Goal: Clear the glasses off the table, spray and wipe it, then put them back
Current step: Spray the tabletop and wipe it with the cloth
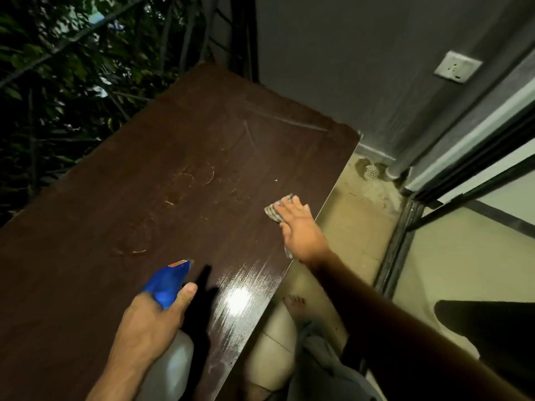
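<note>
A dark brown wooden table (pixel 162 175) fills the middle of the view, with faint ring marks and scratches on its top and a wet, shiny patch near its right front edge. My left hand (pixel 150 322) grips a white spray bottle (pixel 170 369) by its blue trigger head (pixel 168 280), held over the near part of the table. My right hand (pixel 301 227) lies flat with fingers spread on a striped cloth (pixel 273 211) at the table's right edge. No glasses are in view.
A grey wall with a white socket (pixel 457 67) rises behind the table. To the right run a sliding door track (pixel 405 235) and a tiled floor with a round drain (pixel 371 171). My bare foot (pixel 295 306) stands beside the table. Dark foliage lies beyond the left edge.
</note>
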A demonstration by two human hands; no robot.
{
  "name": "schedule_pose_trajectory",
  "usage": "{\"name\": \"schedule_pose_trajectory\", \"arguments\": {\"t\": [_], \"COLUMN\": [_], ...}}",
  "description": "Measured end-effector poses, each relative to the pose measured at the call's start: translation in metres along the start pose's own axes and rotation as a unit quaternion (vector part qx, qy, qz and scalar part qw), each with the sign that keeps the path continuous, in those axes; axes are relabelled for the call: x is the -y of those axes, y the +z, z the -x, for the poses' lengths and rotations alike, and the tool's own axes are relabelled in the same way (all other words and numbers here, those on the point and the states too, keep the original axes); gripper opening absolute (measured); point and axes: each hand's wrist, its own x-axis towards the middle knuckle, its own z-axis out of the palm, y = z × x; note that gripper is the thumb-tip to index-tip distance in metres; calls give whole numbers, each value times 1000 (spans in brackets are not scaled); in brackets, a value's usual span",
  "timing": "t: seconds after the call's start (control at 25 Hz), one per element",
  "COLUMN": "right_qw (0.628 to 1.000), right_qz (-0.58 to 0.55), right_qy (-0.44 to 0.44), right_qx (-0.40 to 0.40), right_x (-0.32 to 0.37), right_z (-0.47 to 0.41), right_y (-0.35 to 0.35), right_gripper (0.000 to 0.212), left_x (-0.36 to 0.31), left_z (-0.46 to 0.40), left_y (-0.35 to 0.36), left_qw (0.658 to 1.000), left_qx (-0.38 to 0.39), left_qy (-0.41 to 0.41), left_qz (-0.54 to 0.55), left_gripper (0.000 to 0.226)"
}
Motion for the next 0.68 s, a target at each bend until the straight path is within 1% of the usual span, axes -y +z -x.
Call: {"name": "schedule_pose_trajectory", "arguments": {"t": [0.04,0.08,0.12,0.2,0.24,0.28,0.32,0.36,0.44,0.52,0.56,0.64,0.68], "right_qw": [999,994,986,960,942,927,919,921,947,981,992,1000,999], "right_qz": [1,4,13,24,33,49,62,72,57,14,4,-12,-15], "right_qy": [-41,-105,-166,-260,-297,-324,-342,-344,-292,-174,-107,2,33], "right_qx": [-12,-14,8,100,152,183,186,167,120,81,63,27,9], "right_x": [12,27,43,67,73,70,64,51,17,-27,-49,-79,-85], "right_z": [14,34,60,109,125,132,128,114,69,11,-17,-62,-74], "right_y": [12,26,42,61,60,61,57,50,30,3,-14,-40,-45], "right_gripper": [52,50,47,38,34,32,34,39,49,53,51,49,49], "left_x": [-9,-17,-25,-40,-46,-51,-55,-59,-64,-71,-76,-85,-89], "left_z": [-3,-5,-9,-14,-17,-19,-21,-22,-23,-22,-22,-21,-22], "left_y": [4,9,13,20,23,26,27,28,25,22,21,19,18], "left_qw": [1000,1000,1000,999,999,999,999,999,999,999,999,1000,1000], "left_qx": [0,1,7,19,21,21,20,20,18,17,16,17,17], "left_qy": [5,8,16,33,38,42,42,41,39,36,29,12,5], "left_qz": [4,4,-2,-19,-23,-24,-21,-16,-6,5,9,10,9], "left_gripper": [62,62,62,63,62,62,62,63,66,62,58,55,55]}}
